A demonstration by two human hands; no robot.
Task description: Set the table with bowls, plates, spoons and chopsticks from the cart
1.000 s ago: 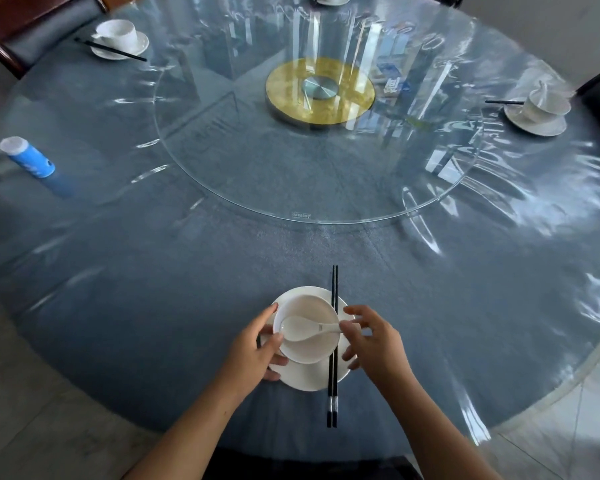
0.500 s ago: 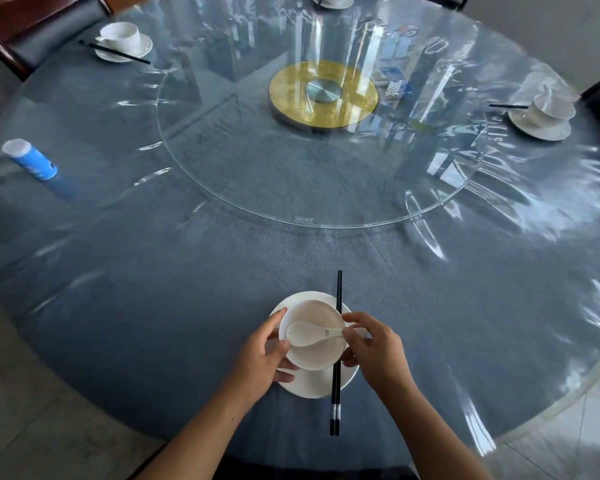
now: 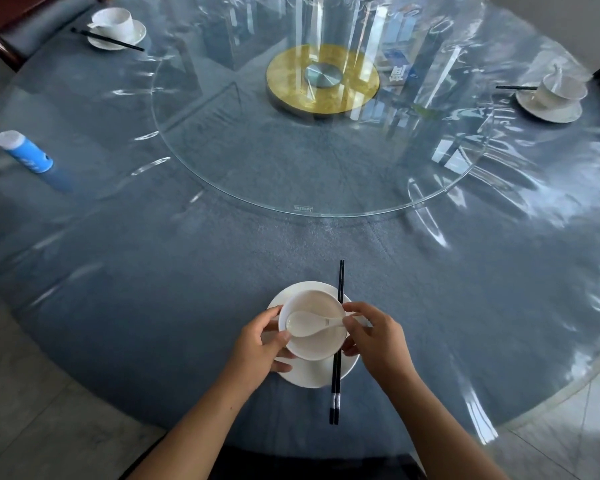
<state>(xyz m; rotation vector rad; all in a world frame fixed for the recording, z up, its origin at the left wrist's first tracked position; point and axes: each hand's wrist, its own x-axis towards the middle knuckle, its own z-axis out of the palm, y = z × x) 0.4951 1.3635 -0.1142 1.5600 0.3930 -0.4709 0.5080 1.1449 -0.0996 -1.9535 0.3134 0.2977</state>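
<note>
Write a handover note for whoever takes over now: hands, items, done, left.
Left hand grips the bowl at its left rim; right hand pinches the spoon by its handle.
Bowl sits on the plate, spoon in it, chopsticks across the plate's right side.
Done: this place, plus the far-left setting and far-right setting.
Left: let go, set any remaining seats; cart not in view.

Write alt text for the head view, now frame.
At the near edge of a round blue table, the left hand holds a white bowl on a plate while the right hand pinches the handle of the spoon in it; black chopsticks lie across the plate's right side. Two other settings sit at the far edge beyond a glass turntable.
</note>
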